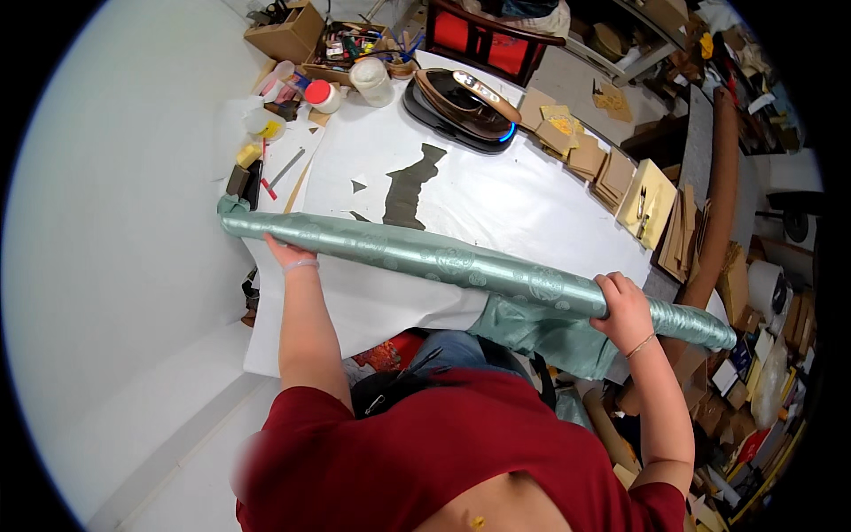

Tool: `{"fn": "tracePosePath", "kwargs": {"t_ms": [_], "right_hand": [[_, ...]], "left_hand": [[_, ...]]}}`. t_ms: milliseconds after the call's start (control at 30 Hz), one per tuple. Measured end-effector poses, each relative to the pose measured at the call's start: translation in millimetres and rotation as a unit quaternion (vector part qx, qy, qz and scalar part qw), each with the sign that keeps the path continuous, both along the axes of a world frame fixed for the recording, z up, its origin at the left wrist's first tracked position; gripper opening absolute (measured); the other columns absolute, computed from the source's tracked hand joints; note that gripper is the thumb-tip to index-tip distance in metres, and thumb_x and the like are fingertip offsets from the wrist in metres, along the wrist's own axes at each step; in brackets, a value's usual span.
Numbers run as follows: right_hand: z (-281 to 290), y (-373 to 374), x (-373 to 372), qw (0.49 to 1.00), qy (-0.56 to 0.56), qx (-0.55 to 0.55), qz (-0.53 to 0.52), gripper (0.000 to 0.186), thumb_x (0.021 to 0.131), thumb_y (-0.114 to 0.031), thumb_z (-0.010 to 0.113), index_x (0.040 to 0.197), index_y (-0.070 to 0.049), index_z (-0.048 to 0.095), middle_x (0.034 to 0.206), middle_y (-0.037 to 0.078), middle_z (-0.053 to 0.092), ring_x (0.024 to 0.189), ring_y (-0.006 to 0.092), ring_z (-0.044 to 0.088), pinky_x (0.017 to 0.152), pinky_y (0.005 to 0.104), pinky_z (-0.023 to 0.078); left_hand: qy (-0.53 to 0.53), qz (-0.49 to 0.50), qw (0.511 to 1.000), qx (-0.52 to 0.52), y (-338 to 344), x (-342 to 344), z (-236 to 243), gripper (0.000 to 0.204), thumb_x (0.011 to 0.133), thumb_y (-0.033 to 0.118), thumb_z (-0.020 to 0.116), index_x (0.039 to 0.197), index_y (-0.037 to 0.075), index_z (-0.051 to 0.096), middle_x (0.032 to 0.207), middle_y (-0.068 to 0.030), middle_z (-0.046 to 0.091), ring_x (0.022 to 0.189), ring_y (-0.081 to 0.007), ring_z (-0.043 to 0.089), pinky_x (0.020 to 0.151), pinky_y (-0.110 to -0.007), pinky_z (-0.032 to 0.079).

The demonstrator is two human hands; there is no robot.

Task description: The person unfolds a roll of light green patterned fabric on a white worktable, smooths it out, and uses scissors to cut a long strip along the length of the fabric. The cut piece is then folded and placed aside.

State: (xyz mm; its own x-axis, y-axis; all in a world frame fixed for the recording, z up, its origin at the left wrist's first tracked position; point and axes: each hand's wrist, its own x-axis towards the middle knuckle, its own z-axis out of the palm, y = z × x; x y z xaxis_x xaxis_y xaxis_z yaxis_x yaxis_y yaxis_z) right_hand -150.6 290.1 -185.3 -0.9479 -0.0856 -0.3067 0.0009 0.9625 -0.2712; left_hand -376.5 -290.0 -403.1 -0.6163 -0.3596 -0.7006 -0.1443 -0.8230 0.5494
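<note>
A long roll of pale green patterned satin fabric [461, 266] lies slantwise across the front of a white-covered worktable [550, 222]. My left hand [288, 251] grips it from below near the left end, fingers partly hidden. My right hand [623, 310] is wrapped over it toward the right end. A loose fold of the same fabric [541, 341] hangs beneath the roll at the table's front. Behind the roll lie dark olive scraps [408, 191] on the white surface.
An iron [456, 106] sits at the back, with card pieces [585, 160] along the right. Jars [370, 82], tools and boxes [284, 35] crowd the back left. A brown roll [714, 222] stands right of the table; a white wall [106, 222] borders the left.
</note>
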Motion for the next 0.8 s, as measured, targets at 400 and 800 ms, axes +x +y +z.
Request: {"fn": "tracePosePath", "kwargs": {"t_ms": [400, 800], "right_hand": [[57.3, 28.1, 121.0, 0.98, -0.152, -0.108, -0.074, 0.063, 0.059, -0.013, 0.082, 0.118, -0.007, 0.06, 0.105, 0.015, 0.062, 0.1, 0.0377, 0.062, 0.086, 0.0437, 0.053], [128.0, 70.1, 295.0, 0.956, -0.172, -0.236, -0.033, 0.059, 0.066, -0.017, 0.081, 0.12, -0.005, 0.06, 0.108, 0.016, 0.065, 0.102, 0.0359, 0.064, 0.09, 0.0399, 0.052]], "left_hand": [[0.114, -0.025, 0.972, -0.204, 17.1, 94.5, 164.5, 0.062, 0.099, 0.052, 0.039, 0.144, 0.01, 0.049, 0.142, -0.0143, 0.053, 0.128, -0.0363, 0.054, 0.107, -0.055, 0.046], [0.185, -0.028, 0.892, -0.411, 73.4, 272.8, 339.6, 0.063, 0.103, 0.048, 0.026, 0.147, 0.007, 0.046, 0.149, -0.0159, 0.048, 0.134, -0.0362, 0.049, 0.11, -0.052, 0.045]]}}
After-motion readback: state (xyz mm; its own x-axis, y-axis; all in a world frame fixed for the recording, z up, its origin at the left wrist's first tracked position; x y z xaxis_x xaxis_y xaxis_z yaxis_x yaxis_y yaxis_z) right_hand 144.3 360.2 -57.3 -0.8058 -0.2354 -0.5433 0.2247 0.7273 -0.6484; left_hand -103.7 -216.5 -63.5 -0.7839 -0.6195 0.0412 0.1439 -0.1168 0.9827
